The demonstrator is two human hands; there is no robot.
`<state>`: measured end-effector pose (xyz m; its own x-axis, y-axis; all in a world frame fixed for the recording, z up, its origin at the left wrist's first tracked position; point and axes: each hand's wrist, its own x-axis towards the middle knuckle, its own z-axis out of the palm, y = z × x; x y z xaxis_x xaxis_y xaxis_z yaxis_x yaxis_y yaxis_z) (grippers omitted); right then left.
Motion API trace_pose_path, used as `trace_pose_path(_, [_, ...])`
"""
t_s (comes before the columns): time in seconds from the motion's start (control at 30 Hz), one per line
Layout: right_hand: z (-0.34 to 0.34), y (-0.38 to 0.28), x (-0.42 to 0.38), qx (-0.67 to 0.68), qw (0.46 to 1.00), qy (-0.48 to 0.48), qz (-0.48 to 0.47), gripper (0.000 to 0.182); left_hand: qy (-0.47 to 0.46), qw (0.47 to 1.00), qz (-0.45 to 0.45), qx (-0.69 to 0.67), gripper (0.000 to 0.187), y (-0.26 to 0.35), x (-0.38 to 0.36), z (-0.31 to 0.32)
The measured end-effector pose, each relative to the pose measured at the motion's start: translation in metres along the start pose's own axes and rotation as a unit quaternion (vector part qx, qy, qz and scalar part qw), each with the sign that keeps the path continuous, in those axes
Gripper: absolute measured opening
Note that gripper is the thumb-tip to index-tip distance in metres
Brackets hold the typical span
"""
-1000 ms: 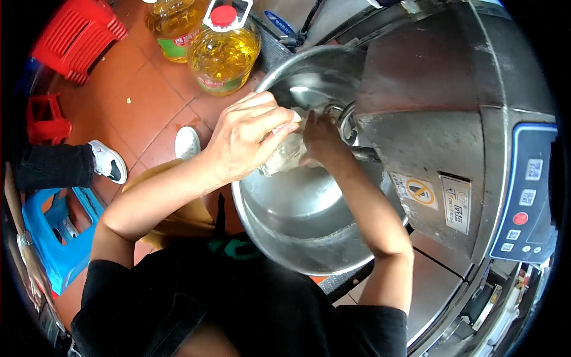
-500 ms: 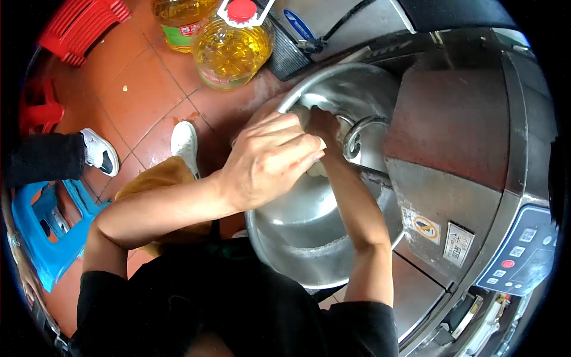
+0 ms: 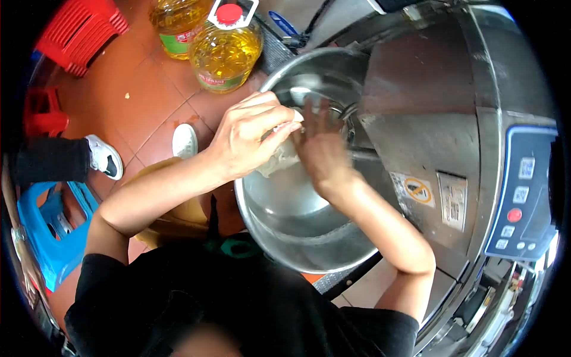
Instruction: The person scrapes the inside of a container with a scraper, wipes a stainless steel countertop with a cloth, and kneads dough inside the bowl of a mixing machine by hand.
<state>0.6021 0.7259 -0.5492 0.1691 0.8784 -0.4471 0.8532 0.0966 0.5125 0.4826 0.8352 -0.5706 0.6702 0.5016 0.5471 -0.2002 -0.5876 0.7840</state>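
Note:
A large steel mixer bowl (image 3: 285, 238) stands in front of me, with a curved metal hook (image 3: 349, 113) inside. Above its left rim, my left hand (image 3: 253, 134) is closed, thumb pressed to the fingers. A pale, dough-like piece (image 3: 278, 162) hangs just below it, partly hidden by the hand. My right hand (image 3: 324, 146) is over the bowl beside the hook, fingers spread and blurred by motion, with nothing seen in it.
The mixer body (image 3: 422, 89) with a blue control panel (image 3: 523, 190) rises at the right. Two oil bottles (image 3: 225, 56) stand on the tiled floor beyond the bowl. Red stools (image 3: 80, 33) and a blue stool (image 3: 56, 232) are at the left, near another person's shoe (image 3: 104, 156).
My right hand has come up out of the bowl and its fingers have spread. My left hand has shifted slightly left and up. The view has turned a little, and more of the pale piece shows.

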Motion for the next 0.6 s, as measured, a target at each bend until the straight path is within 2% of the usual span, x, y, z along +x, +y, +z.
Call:
trace_pose_path(0.03, [-0.006,0.015,0.001,0.079,0.988,0.122,0.044,0.055,0.004,1.0,-0.006,-0.006,0.009,-0.001,0.002,0.001])
trace_pose_path(0.1, [-0.029,0.031,0.006,-0.068,0.998,-0.01,-0.014,0.052,0.002,1.0,-0.005,-0.002,0.008,0.001,0.003,-0.001])
trace_pose_path(0.17, [0.071,0.002,0.047,0.103,0.995,0.009,-0.011,0.051,-0.009,1.0,-0.003,0.0,0.01,-0.002,0.006,-0.001])
trace_pose_path(0.2, [0.094,0.003,0.062,0.163,0.986,-0.033,-0.01,0.051,0.001,1.0,0.01,-0.007,0.011,-0.003,0.006,0.0])
trace_pose_path(0.27, [0.132,0.01,0.069,0.19,0.979,-0.075,0.021,0.05,-0.022,1.0,0.017,0.009,0.012,-0.001,0.002,-0.001])
trace_pose_path(0.37, [0.142,0.001,0.071,0.112,0.99,-0.076,0.047,0.047,-0.021,0.999,0.027,0.0,0.01,-0.001,-0.003,-0.002])
trace_pose_path(0.43, [0.142,-0.004,0.075,0.12,0.985,-0.097,0.077,0.047,-0.037,0.999,0.029,0.01,0.012,0.001,-0.002,-0.01])
trace_pose_path(0.5, [0.146,0.006,0.09,0.218,0.955,-0.158,0.126,0.049,-0.018,0.997,0.067,0.021,0.013,0.0,-0.006,-0.011])
trace_pose_path(0.57, [0.176,-0.001,0.11,0.326,0.884,-0.143,0.304,0.048,0.007,0.997,0.079,-0.006,0.013,-0.002,-0.011,-0.007])
trace_pose_path(0.6, [0.173,0.003,0.115,0.31,0.889,-0.155,0.298,0.043,0.013,0.997,0.077,-0.014,0.014,-0.001,-0.013,-0.006])
